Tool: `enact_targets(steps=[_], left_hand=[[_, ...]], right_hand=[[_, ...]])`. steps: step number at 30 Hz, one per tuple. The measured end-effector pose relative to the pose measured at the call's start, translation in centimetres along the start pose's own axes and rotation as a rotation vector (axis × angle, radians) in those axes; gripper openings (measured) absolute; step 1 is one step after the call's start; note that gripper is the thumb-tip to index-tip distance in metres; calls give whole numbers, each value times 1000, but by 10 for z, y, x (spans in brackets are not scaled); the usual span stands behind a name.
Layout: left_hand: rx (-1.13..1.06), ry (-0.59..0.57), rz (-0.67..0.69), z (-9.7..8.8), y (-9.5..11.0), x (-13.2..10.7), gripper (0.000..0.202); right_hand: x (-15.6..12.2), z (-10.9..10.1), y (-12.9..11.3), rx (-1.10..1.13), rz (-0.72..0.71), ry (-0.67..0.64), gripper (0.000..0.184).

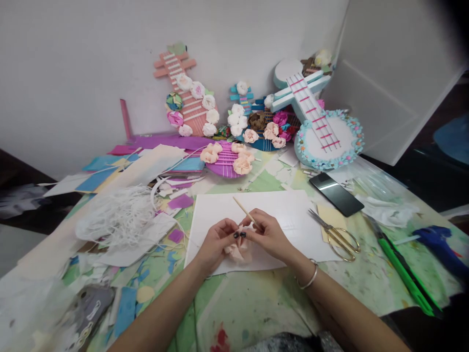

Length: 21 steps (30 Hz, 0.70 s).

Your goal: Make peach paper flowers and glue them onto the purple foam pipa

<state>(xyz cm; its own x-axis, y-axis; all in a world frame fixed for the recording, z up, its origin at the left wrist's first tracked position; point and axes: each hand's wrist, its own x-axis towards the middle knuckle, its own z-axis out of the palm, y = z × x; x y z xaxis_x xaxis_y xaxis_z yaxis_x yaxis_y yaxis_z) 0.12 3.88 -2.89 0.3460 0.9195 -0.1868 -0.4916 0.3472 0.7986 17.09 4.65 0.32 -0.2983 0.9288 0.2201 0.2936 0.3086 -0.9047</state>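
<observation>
Over the white board (286, 208), the left hand (216, 242) pinches crumpled peach paper (236, 253) between its fingers; the right hand (269, 232) grips a wooden stick (242, 206), fingertips also on that paper. Right of the board: scissors (340, 238), dark phone (336, 194), green cutter (401, 274); left, tangled white string (117, 215); behind, a flower-trimmed purple model (225, 167).

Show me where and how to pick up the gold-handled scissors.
Probably best by the gold loops, coming from the near right: the scissors lie flat, loops towards that side, while the pointed blades aim away to the far left.
</observation>
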Motion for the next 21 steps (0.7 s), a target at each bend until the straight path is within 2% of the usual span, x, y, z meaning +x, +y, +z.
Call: enact_targets(steps=[4, 7, 21], left_hand=[[3, -3, -1, -1, -4, 1, 22], [-3, -13, 0, 0, -3, 1, 23], [13, -35, 37, -1, -5, 3, 21]], right_hand=[[0, 1, 1, 66, 43, -65, 4], [0, 1, 2, 104, 82, -97, 5], [-2, 7, 6, 159, 209, -108, 11]])
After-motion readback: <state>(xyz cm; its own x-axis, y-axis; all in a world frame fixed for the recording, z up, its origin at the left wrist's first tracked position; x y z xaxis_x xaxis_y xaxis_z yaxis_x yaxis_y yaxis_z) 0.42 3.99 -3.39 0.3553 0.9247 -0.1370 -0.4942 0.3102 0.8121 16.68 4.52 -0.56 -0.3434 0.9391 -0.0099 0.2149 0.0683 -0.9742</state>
